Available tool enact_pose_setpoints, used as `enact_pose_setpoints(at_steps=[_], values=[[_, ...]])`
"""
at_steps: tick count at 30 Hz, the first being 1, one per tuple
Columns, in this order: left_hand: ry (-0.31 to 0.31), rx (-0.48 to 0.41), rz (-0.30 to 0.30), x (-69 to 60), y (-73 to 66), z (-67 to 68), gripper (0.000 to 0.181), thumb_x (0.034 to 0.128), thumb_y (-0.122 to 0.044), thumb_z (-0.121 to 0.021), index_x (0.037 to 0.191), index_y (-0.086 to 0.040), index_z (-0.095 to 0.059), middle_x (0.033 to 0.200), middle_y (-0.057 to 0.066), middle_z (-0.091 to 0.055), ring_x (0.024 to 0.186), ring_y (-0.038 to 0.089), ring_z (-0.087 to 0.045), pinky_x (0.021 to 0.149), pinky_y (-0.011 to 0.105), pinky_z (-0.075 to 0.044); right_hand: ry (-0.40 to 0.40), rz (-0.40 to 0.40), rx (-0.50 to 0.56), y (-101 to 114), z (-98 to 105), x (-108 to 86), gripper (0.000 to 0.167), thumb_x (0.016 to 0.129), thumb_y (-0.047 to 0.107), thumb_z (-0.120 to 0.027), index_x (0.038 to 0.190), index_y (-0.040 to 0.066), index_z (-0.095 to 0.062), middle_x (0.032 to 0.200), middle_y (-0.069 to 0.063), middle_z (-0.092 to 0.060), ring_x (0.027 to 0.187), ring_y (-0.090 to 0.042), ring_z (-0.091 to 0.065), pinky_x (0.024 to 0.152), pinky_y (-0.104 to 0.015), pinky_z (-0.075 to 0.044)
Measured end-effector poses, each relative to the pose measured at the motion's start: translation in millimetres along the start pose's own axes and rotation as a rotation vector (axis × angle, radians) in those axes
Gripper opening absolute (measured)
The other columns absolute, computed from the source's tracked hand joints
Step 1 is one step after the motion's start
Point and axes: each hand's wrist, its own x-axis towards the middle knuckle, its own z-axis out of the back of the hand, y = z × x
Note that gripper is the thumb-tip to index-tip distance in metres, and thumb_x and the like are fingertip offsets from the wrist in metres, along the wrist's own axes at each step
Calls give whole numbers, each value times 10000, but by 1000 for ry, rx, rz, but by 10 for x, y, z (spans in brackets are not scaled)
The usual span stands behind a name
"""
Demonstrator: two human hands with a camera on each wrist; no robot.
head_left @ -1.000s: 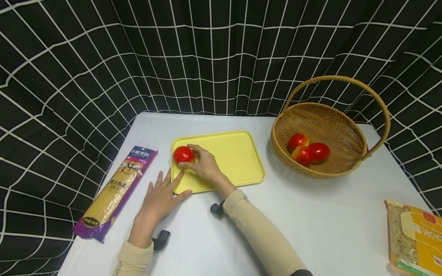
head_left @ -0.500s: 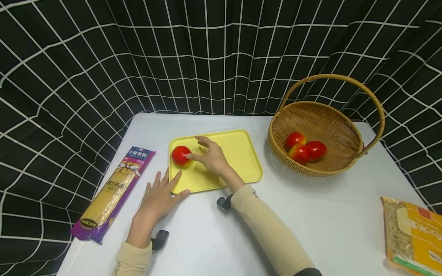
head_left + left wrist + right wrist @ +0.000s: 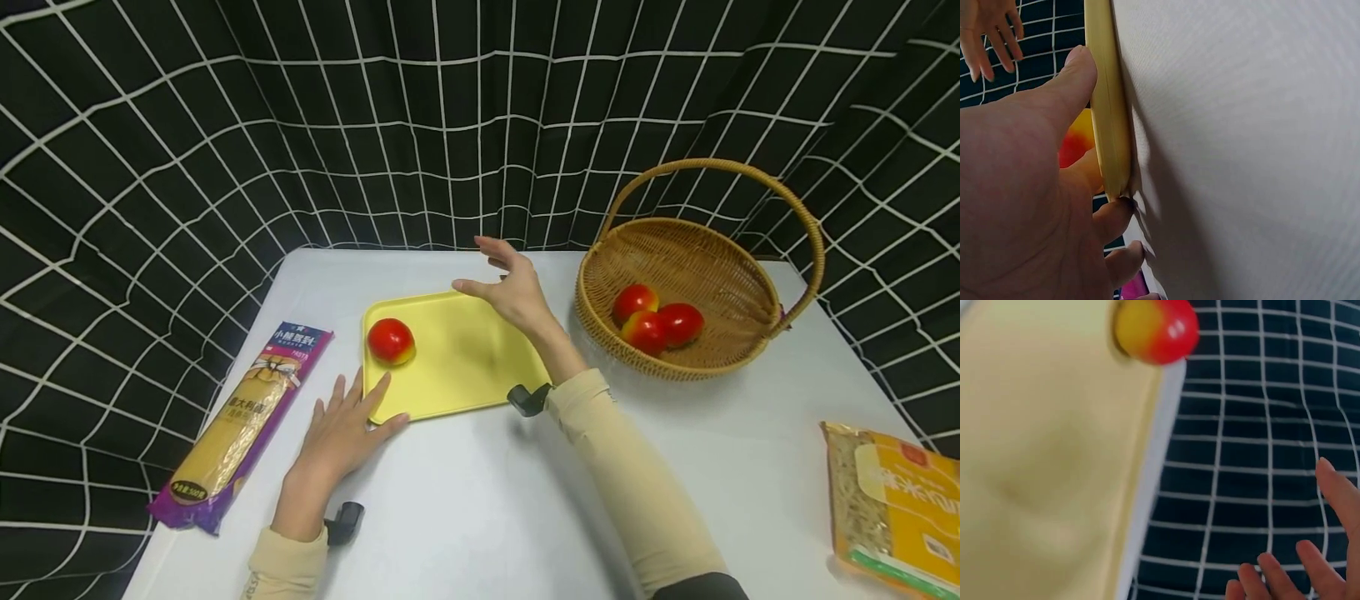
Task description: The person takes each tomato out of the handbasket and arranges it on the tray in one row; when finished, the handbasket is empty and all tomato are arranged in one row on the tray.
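A red and yellow tomato-like fruit sits at the left end of the yellow tray. My left hand rests with spread fingers at the tray's near left corner; the left wrist view has the thumb and fingers against the tray's edge. Above the tray's far right part hovers my right hand, fingers apart and nothing between them. In the right wrist view, the fruit lies well away from those fingers. Several similar red fruits lie in the wicker basket.
Left of the tray lies a long purple pasta packet. The basket, with its tall arched handle, stands at the back right. An orange packet of dry noodles lies at the right edge. A black gridded cloth hangs behind the white table.
My right hand has let go of the fruit at the tray's left end and moved up and right, away from it. The left hand has stayed at the tray's corner.
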Motion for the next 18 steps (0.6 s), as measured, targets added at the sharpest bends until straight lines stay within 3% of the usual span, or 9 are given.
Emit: enact_pose_setpoints(at_steps=[10, 18], values=[[5, -4, -2, -1, 2, -11, 835, 1029, -617, -557, 1699, -223, -253, 1782, 205, -43, 1633, 503, 78, 1271, 749, 55, -83, 51, -2, 44, 537, 46, 766, 874, 169, -887, 1553, 166, -531, 1628, -115, -506, 1495, -336, -472, 1241, -500, -422], [-1, 16, -16, 7, 17, -10, 842, 1030, -639, -538, 1700, -218, -248, 1780, 212, -49, 1631, 511, 68, 1265, 763, 35, -141, -12, -32, -75, 964, 5, 756, 884, 195, -882, 1553, 184, -530, 1637, -101, -490, 1495, -310, -468, 1231, -505, -440]])
